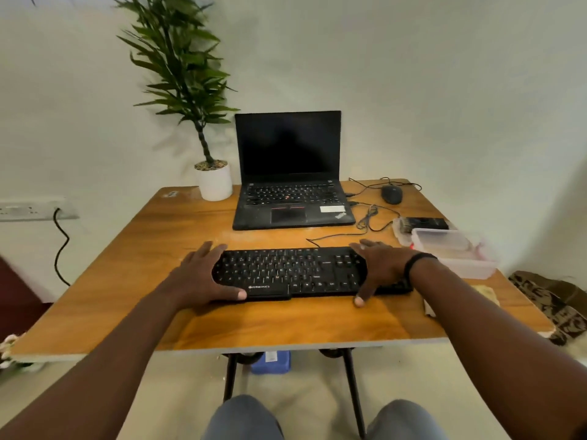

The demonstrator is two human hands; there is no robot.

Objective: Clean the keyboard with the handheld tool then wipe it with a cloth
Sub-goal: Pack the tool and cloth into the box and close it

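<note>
A black keyboard [295, 271] lies flat near the middle of the wooden table [286, 322]. My left hand [200, 274] grips its left end, thumb on the front edge and fingers over the back. My right hand [381, 265] lies over the right part of the keyboard, thumb down at the front edge and fingers reaching the back edge. A yellowish cloth [482, 293] lies at the right, partly hidden by my right forearm. A brush-like tool [405, 224] lies in a clear tray at the right.
An open black laptop [290, 185] stands behind the keyboard, a potted plant [212, 179] to its left. A black mouse [391, 194] and loose cables lie at the back right. A clear plastic box [454, 252] and a black device [427, 223] sit on the right.
</note>
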